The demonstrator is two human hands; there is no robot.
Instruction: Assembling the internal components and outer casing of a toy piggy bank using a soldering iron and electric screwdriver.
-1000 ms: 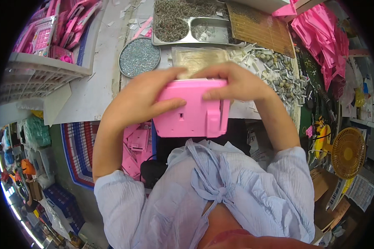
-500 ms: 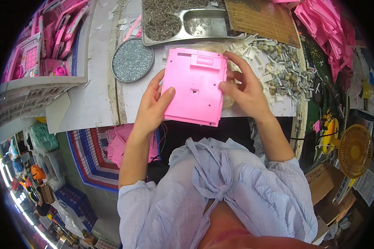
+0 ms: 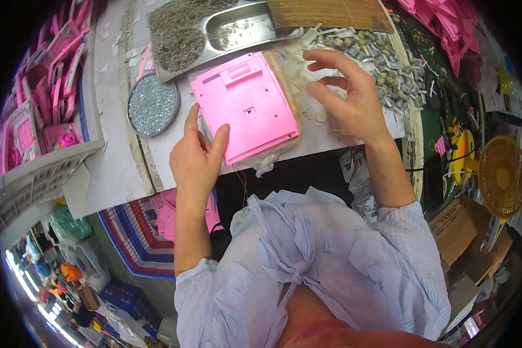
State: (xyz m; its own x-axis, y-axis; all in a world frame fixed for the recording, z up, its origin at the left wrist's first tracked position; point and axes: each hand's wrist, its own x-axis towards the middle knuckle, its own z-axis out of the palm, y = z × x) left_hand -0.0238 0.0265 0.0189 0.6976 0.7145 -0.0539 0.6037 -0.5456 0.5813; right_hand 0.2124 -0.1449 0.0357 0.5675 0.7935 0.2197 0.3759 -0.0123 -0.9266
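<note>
A square pink plastic case (image 3: 255, 116) lies flat face up on a pale padded bundle in clear plastic (image 3: 287, 87) near the table's front edge. Its face has a recessed panel, a small middle slot and screw holes. My left hand (image 3: 196, 159) grips the case's left side, thumb by the face's edge and some fingertips hidden. To the right of the case, my right hand (image 3: 354, 101) is raised, fingers curved and apart, holding nothing. Thin wires (image 3: 242, 180) hang from the case's lower edge.
A round dish of small silvery screws (image 3: 152, 105) stands left of the case. Behind is a metal tray (image 3: 238, 29) of small metal parts beside cardboard (image 3: 330, 14). Small grey and white parts (image 3: 383, 64) lie right. A crate of pink parts (image 3: 90, 139) stands far left, a fan (image 3: 497, 177) right.
The pink case has gone from being held in both hands to lying on the padded bundle. My right hand has let go and opened. The view has turned a little.
</note>
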